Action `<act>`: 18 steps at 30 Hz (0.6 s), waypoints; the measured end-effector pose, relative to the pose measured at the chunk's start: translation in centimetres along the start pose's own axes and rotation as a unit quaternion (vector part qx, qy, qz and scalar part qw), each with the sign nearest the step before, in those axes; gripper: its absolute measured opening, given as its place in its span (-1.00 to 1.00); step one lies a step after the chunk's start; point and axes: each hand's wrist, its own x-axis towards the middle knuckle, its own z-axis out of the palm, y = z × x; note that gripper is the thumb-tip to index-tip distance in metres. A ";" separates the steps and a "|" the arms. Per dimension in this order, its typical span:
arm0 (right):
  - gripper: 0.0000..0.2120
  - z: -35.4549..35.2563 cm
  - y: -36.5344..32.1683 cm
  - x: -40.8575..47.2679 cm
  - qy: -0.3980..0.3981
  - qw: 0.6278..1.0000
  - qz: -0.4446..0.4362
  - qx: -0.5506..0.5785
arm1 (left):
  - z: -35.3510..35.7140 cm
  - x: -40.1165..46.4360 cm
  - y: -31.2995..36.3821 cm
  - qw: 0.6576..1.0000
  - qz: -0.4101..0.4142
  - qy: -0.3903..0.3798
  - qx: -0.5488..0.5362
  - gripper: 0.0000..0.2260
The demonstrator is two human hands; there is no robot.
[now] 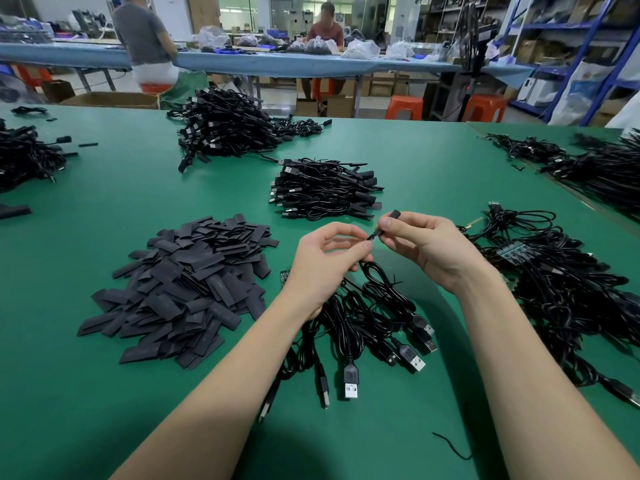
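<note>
Standing across the green tabletop (pixel 104 393), I'd say the step in hand is threading a thin black USB cable (pixel 372 275) into a short black flat sleeve of tubing (pixel 394 214).

To do it well, I'd judge the sleeve's mouth should be squeezed just enough to stay open, with the cable end kept in line with it and fed straight in. Pinching close to the tip should keep the soft wire from buckling.

The right hand (pixel 427 245) has its fingers (pixel 388 223) clenched around the sleeve, pinching it mid-length. One end pokes up past the fingertips and the other slants down toward the left hand (pixel 325 261). There the thumb and forefinger grasp the cable's tip, right at the sleeve's lower end. Whether the tip is already inside, I cannot tell.

Both are held in the air above the near middle of the tabletop. The cable droops from the fingers in a loop to a loose bunch of black cables, whose silver-ended USB plugs (pixel 351 384) fan out toward the person. The sleeve looks matte, dark and stiff.

To the left lies a heap of flat black sleeves (pixel 180 289).
</note>
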 end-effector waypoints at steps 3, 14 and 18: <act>-0.76 0.2 0.2 0.1 0.013 1.000 0.003 0.017 | 0.0 0.0 0.0 1.000 0.003 0.009 0.005 -0.90; -0.69 0.2 0.7 0.2 0.003 1.000 0.011 0.018 | -0.2 -0.1 -0.3 1.000 0.008 0.002 0.019 -0.91; -0.71 0.4 1.1 0.1 -0.014 1.000 0.015 0.015 | -0.3 0.0 -0.3 1.000 0.011 0.003 0.002 -0.90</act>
